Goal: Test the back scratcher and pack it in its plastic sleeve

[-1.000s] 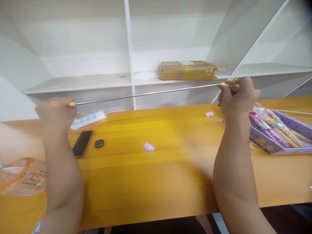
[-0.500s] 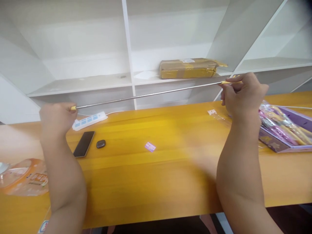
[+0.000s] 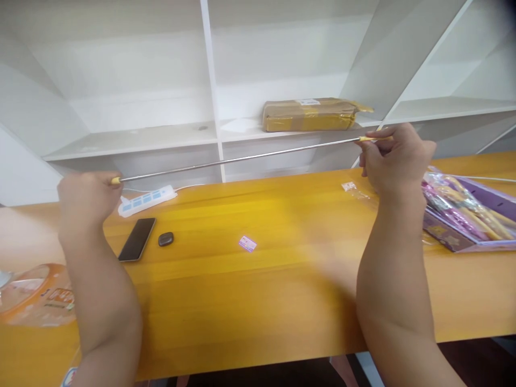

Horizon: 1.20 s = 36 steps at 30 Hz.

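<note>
Hands (image 3: 397, 156) over yellow desk (image 3: 258, 290), white shelves (image 3: 161, 137)

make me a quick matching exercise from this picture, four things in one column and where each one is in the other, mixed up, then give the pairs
Things
1. metal rod
2. black phone
3. brown parcel
4. purple box

Places
A. on the white shelf at the back
B. at the right end of the yellow table
C. held above the table, one end in the left hand and the other in the right hand
D. flat on the table beside a small dark oval case

Pairs: 1-C, 2-D, 3-A, 4-B
</note>
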{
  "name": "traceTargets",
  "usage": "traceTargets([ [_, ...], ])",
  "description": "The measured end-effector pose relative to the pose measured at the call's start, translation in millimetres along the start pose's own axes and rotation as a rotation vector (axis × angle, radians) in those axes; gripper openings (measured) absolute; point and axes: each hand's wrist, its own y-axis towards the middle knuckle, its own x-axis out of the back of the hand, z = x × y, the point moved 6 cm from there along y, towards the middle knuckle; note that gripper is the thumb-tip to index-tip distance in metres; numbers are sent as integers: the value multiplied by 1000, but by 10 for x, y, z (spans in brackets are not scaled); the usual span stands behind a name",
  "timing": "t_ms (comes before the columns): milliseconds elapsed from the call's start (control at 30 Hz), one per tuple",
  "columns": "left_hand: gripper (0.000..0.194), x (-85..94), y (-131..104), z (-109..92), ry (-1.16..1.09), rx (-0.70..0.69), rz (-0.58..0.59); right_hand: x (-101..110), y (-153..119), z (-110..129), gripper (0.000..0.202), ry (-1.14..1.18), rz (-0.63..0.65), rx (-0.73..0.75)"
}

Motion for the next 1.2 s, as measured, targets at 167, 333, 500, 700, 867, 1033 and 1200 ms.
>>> traceTargets([
  [167,23,-53,12,48,92,-12,-2,-22,3,-56,20,-12,-64,25],
  [333,24,-42,-3,22,93,-32,-9,-25,-6,-51,19,-22,-55,9],
  [500,23,-40,-4,29,124,-10,7,-37,2,-44,20,-78,-33,-20],
  [700,17,-21,-10,47,93,-6,29,-81,39,-83,21,-115,-6,-47],
  [867,23,-19,-7,78,64,-22,15,-90,48,-78,22,-138,18,-50],
  [1033,24,-80,-4,79,58,-43,136,-56,4,-32,21,-99,16,-17],
  [1200,27,-81,-3,-34,104,-59,160,-113,-43,40,18,-26,43,72],
])
